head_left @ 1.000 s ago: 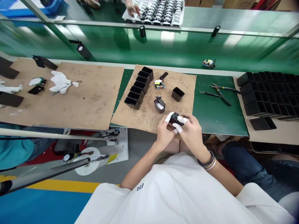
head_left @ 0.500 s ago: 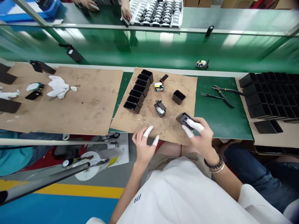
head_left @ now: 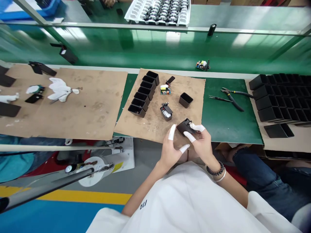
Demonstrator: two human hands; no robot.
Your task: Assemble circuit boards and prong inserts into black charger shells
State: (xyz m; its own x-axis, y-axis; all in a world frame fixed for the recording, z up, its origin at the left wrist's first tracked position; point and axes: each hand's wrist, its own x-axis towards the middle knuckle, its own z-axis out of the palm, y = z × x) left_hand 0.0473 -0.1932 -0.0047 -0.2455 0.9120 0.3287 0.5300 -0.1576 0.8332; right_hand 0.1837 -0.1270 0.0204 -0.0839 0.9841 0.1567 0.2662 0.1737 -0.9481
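My right hand, with white finger cots, is closed round a small black plastic housing just above the near edge of a brown cardboard mat. My left hand is beside it with fingers apart and cot-covered fingertips close to the housing, holding nothing. Further back on the mat stand a row of several empty black housings, one housing with a white insert, a single empty housing and a small circuit board.
Pliers and tweezers lie on the green mat to the right. Stacked black housings fill the far right. A second cardboard sheet at left carries white cloth. A conveyor carries a circuit board; beyond it stands a white tray.
My hands parted half a second ago, the right carrying the housing to the right. Now both have come back together at the mat's near edge, the left hand open beside the housing.
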